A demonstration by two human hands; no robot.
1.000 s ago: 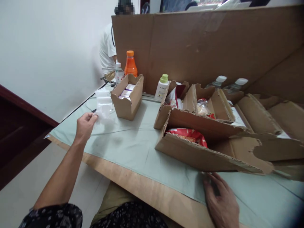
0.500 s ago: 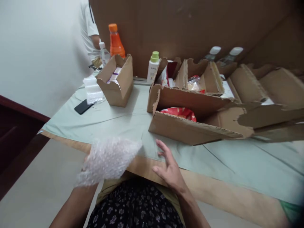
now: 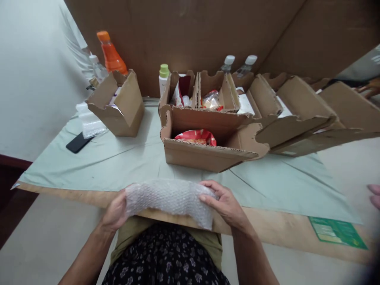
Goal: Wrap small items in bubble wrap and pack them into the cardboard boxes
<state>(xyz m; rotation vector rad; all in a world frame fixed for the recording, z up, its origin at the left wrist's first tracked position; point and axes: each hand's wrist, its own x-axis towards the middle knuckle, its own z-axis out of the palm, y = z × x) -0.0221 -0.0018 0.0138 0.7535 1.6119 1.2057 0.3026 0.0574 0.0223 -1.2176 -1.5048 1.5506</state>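
I hold a bubble-wrap bag (image 3: pixel 170 198) stretched between both hands just above the near table edge. My left hand (image 3: pixel 115 211) grips its left end and my right hand (image 3: pixel 227 204) pinches its right end, fingers closed on the plastic. Behind it, an open cardboard box (image 3: pixel 202 154) holds a red snack packet (image 3: pixel 196 137).
A small cardboard box (image 3: pixel 118 105) stands at the left, with a stack of bubble-wrap bags (image 3: pixel 89 122) and a black phone (image 3: pixel 77 142) beside it. An orange bottle (image 3: pixel 111 55), a green-capped bottle (image 3: pixel 163 77) and more cardboard compartments (image 3: pixel 285 107) line the back. Another person's fingers (image 3: pixel 374 194) show at the right edge.
My left hand took a bubble-wrap bag from the stack at the left and brought it to the near table edge. My right hand came over and gripped its other end.
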